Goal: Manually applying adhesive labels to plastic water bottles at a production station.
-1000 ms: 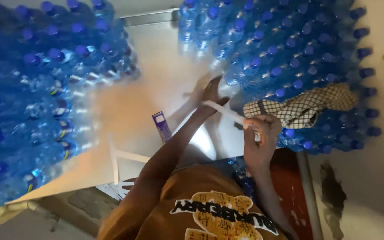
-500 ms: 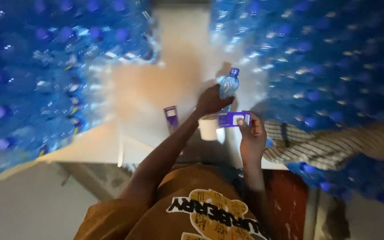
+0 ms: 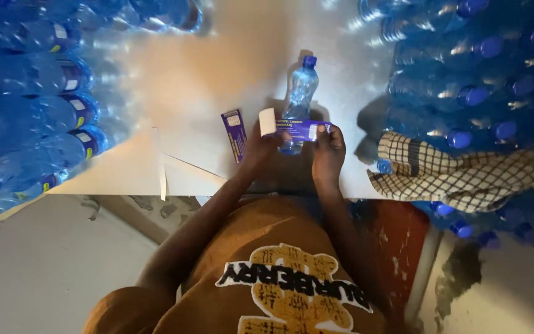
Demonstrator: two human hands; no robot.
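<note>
A clear plastic water bottle with a blue cap (image 3: 298, 93) stands on the white table (image 3: 217, 74), near the middle of the near edge. Across its lower body lies a purple paper label strip with a white end (image 3: 295, 128), held at both ends. The left hand (image 3: 259, 145) pinches the white end on the left of the bottle, thumb and fingers pressed together on the paper. The right hand (image 3: 329, 148) pinches the purple end on the right, its grip likewise closed on the strip. The strip looks stretched flat against the front of the bottle, though whether it already sticks cannot be told.

Just left of the left hand a second purple label strip (image 3: 233, 133) lies flat on the table, apart from the bottle. Stacks of blue-capped water bottles rise on the far left (image 3: 26, 105) and on the right (image 3: 483, 74). A checked cloth (image 3: 458, 170) is draped over the right stack, near the right hand.

The step in hand appears to be labelling: the strip is being set level on the bottle. The next move would call for wrapping both ends round the back while keeping the strip taut and straight, and steadying the light bottle so it does not tip.
</note>
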